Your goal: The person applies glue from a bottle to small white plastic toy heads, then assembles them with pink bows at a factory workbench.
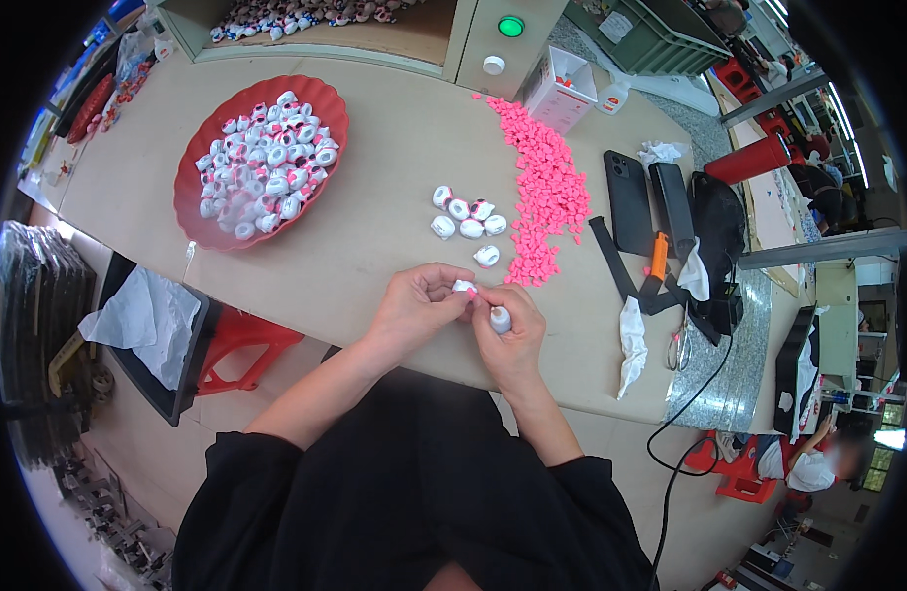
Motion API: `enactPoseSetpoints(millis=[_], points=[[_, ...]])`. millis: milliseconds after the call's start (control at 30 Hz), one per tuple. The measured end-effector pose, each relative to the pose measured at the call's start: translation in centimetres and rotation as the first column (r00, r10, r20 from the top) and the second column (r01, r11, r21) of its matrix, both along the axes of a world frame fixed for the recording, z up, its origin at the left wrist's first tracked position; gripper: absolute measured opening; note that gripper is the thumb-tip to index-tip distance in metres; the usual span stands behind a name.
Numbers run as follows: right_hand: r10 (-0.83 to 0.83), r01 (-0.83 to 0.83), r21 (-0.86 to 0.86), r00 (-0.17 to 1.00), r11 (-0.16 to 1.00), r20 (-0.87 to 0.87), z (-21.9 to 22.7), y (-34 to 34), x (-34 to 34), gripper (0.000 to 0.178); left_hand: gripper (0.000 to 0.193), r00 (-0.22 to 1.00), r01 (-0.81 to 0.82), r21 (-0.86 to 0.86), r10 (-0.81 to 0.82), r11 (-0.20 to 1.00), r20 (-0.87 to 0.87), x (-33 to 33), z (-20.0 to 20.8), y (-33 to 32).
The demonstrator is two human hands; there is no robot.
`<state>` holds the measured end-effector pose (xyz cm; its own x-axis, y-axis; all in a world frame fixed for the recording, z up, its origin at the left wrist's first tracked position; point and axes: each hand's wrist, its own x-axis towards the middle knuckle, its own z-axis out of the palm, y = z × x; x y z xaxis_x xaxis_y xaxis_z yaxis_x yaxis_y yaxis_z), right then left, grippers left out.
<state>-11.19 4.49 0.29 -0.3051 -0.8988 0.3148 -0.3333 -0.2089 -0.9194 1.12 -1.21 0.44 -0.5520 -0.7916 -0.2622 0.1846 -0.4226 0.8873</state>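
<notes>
My left hand (419,307) is closed, pinching a small white rounded piece (464,286) with a pink patch near its edge. Right beside it, the fingertips of my right hand (512,335) meet the piece where the pink shows. A small white bottle (501,319) is held in the curl of my right hand's fingers. Just beyond my hands lie several white pieces with dark and pink marks (470,228). A long strip of small pink pieces (550,187) is spread to the right of them.
Far left stands a scalloped red bowl (190,212) heaped with white-and-pink pieces. To the right lie a black phone (628,202), an orange-handled tool (659,256), scissors (679,347) and crumpled tissue (632,345). A white box (562,94) and a cabinet with a green light (511,27) stand behind.
</notes>
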Motion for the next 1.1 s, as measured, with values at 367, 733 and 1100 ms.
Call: enactPoseSetpoints(millis=[367, 733, 1100], points=[[-0.044, 0.019, 0.073, 0.932, 0.997, 0.360, -0.4, 0.8, -0.8, 0.022, 0.019, 0.745, -0.393, -0.716, 0.656, 0.576, 0.119, 5.6, 3.6, -4.1], [-0.087, 0.109, 0.011, 0.721, 0.994, 0.687, 1.1, 0.7, -1.1, 0.025, 0.032, 0.694, 0.439, -0.889, 0.579, 0.129, 0.427, -2.4, 2.1, -2.8], [-0.097, 0.176, -0.049, 0.730, 0.983, 0.676, 1.3, 1.2, -4.2, 0.029, 0.018, 0.973, 0.106, -0.252, -0.048, 0.962, 0.225, -0.1, 0.6, -1.7]])
